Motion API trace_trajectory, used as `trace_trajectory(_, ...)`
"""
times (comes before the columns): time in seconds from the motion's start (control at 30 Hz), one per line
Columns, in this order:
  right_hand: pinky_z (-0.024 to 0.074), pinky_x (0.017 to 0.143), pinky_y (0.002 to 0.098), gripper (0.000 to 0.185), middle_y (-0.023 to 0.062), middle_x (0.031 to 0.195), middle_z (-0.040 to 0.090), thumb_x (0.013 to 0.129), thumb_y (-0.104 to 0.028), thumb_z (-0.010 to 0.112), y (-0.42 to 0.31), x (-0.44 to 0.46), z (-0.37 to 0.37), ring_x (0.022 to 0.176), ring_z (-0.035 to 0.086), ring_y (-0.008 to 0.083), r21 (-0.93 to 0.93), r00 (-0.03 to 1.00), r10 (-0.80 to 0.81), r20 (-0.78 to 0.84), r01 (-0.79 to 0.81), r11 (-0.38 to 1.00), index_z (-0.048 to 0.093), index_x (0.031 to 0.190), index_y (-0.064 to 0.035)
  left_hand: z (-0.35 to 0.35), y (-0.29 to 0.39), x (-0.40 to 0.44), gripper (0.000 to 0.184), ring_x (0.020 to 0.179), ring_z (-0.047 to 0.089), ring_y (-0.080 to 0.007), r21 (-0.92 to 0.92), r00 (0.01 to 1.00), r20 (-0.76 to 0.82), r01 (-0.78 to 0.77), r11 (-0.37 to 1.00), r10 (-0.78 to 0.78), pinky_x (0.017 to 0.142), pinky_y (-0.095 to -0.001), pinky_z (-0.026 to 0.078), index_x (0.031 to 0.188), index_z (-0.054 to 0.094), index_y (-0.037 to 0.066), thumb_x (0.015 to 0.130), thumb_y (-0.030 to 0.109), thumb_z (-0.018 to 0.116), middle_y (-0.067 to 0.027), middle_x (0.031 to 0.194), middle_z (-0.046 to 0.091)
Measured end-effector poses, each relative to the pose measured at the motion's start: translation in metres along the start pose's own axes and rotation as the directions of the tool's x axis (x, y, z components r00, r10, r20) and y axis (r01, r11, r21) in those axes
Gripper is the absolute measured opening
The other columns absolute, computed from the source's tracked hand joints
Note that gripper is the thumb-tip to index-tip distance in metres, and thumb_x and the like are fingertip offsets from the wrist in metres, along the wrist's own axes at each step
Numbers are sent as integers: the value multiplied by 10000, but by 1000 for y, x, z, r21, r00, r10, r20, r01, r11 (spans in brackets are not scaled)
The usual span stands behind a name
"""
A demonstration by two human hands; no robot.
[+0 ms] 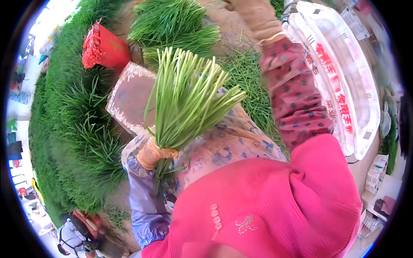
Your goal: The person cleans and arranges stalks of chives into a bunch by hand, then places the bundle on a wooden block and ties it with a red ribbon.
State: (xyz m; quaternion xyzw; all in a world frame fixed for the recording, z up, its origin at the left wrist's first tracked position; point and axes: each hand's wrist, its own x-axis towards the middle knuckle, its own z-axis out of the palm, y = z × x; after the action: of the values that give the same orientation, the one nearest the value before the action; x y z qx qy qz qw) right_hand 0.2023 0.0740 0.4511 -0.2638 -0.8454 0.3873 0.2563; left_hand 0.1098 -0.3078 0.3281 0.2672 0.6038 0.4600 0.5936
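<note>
My left hand (155, 155), in an orange glove, is closed around a bunch of green stalks (185, 99) over my lap. The pale cut ends fan out upward and to the right, and the leafy ends hang below the fist. My right arm, in a dotted red sleeve, stretches forward to the top of the view. On it, my right hand (254, 15) wears a tan glove; its fingers are blurred and partly cut off by the frame edge. Beyond the bunch lie piles of green stalks (167, 21).
A red container (112, 47) with red ties stands at the upper left, beside a flat patterned box (133, 96). Tall green plants (73, 129) line the left. White plastic crates (344, 77) are at the right. Loose cuttings (247, 73) cover the ground. Another person (71, 236) is at the lower left.
</note>
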Motion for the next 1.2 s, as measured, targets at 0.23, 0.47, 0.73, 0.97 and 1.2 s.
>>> trace_trajectory(0.23,483,725,267,349,28,937,619,938,-312,583,47,-40,5,787,571,107,67,759,-21,651,-30,997,625,1212,-100,-15,-20,4,439,585,548,-125,85,996,-92,-15,996,23,501,-301,465,945,633,17,542,-56,790,-40,729,631)
trace_trajectory(0.47,467,570,263,297,-33,628,586,934,-323,604,44,-55,59,602,546,73,305,786,-90,611,-129,944,703,1017,-55,-14,-13,-4,184,618,609,-261,114,986,66,-162,980,155,528,-366,502,892,600,-77,751,-28,707,-152,709,633)
trace_trajectory(0.73,511,731,370,324,109,853,703,900,-373,593,57,-15,0,781,663,253,-426,985,-157,74,173,888,704,996,-84,-25,-40,-18,483,662,616,-293,-207,997,-64,-45,977,32,564,-402,526,1135,521,-97,699,-83,728,-195,866,618)
trace_trajectory(0.97,510,767,353,367,134,874,700,859,-363,632,29,-64,29,801,651,241,-245,707,108,699,95,965,703,1033,-47,-5,-9,-9,419,639,597,-240,-311,989,-138,-95,946,54,568,-361,504,1094,554,-79,689,-71,662,-159,780,615)
trace_trajectory(1.2,514,749,418,257,177,847,683,808,-266,610,46,-90,81,814,650,336,-353,695,145,704,166,921,713,966,-93,1,-1,-14,441,644,598,-250,-87,980,-187,56,995,-71,589,-377,505,1107,543,-75,680,-88,651,-161,784,618)
